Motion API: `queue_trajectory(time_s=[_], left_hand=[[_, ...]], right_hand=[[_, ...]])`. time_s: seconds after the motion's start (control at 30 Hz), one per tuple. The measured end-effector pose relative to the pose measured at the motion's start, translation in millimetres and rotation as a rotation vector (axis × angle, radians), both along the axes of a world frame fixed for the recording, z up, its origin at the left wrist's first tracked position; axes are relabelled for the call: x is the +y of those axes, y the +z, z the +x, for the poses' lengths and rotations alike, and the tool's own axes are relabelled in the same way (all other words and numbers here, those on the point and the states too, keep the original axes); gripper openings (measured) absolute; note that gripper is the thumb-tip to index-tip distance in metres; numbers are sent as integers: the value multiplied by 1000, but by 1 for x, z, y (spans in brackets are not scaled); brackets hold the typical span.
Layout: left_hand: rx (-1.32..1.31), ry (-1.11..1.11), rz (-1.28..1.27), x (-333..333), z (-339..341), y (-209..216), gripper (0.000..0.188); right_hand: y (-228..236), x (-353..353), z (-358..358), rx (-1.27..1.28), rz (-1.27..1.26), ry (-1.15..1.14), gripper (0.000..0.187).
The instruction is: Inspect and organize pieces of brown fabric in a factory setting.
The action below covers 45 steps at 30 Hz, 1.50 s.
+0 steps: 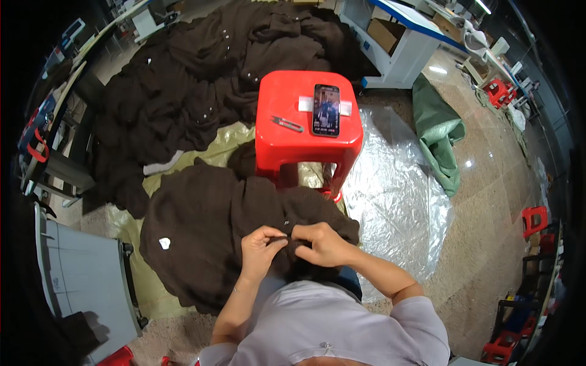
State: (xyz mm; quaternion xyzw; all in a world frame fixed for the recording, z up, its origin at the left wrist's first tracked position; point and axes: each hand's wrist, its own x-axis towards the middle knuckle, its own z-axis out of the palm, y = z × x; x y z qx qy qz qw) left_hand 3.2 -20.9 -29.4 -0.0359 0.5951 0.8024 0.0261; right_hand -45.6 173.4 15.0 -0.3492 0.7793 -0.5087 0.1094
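A dark brown knitted garment (201, 213) lies spread across my lap, with a small white tag (164, 243) on its left part. My left hand (260, 249) pinches the garment's edge between thumb and fingertips. Close beside it, my right hand (320, 244) is closed on the same edge, its fingers bent. A small shiny button (286, 223) shows on the cloth just above my fingertips. Whatever lies between the fingertips besides cloth is too small to tell.
Ahead stands a red plastic stool (278, 91) bearing thread snips (287, 124) and a phone (326, 110). Behind it is a large heap of brown garments (177, 79). Clear plastic sheeting (390, 177) and a green tarp (433, 131) lie right; a grey bin (85, 268) stands left.
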Motion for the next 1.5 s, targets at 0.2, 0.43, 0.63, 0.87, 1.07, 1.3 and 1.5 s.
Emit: queue_trajectory(time_s=[0.2, 0.43, 0.63, 0.87, 1.07, 1.3, 1.5], left_hand=[[351, 376, -477, 29, 15, 8, 15], [166, 265, -306, 33, 19, 10, 15], [-84, -99, 173, 11, -1, 9, 27], [-152, -147, -199, -11, -6, 31, 13], [131, -527, -599, -3, 11, 67, 56], [214, -482, -713, 16, -37, 49, 139], [270, -1333, -153, 96, -19, 69, 109]], right_hand=[[-8, -18, 29, 93, -105, -382, 11], [-32, -23, 28, 574, -65, -480, 30], [-38, -19, 23, 765, 3, -488, 16], [-35, -3, 28, 377, 117, -296, 49], [-20, 33, 4, 0, 368, -112, 63], [67, 106, 46, 311, -472, -525, 19], [109, 85, 51, 143, -860, -258, 18]])
